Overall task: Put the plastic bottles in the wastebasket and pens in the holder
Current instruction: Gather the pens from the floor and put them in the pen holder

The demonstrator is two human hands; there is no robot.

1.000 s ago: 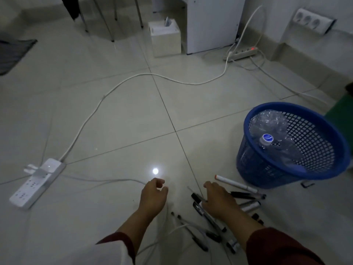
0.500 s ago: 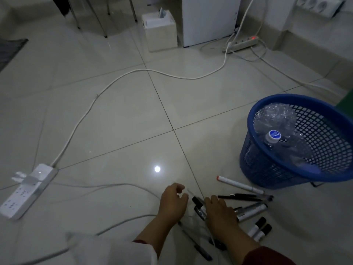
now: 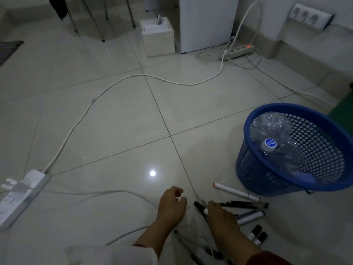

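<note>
A blue mesh wastebasket [image 3: 248, 119] stands at the right with crushed clear plastic bottles [image 3: 271, 127] inside, one showing a white-and-blue cap [image 3: 269, 144]. Several pens and markers lie on the floor in front of it: a white marker with an orange tip [image 3: 235, 192], black pens [image 3: 242, 204], a grey marker [image 3: 250, 217] and two short black-capped markers [image 3: 257, 235]. My right hand [image 3: 221, 217] lies palm down on the pile, fingers over a black-capped marker [image 3: 199, 205]; its grip is hidden. My left hand [image 3: 172, 205] hovers just left of the pile, loosely curled and holding nothing.
A white power strip [image 3: 23, 190] lies at the left, its thick cable [image 3: 76, 129] running across the tiles to a second strip [image 3: 238, 50] by the wall. A white box [image 3: 158, 35], a white cabinet [image 3: 208, 22] and chair legs [image 3: 91, 20] stand at the back. Thin cables [image 3: 118, 192] cross near my hands.
My left hand has moved right, closer to the pens. My right hand has stayed on the pile, sliding slightly toward me. The view has tilted a little.
</note>
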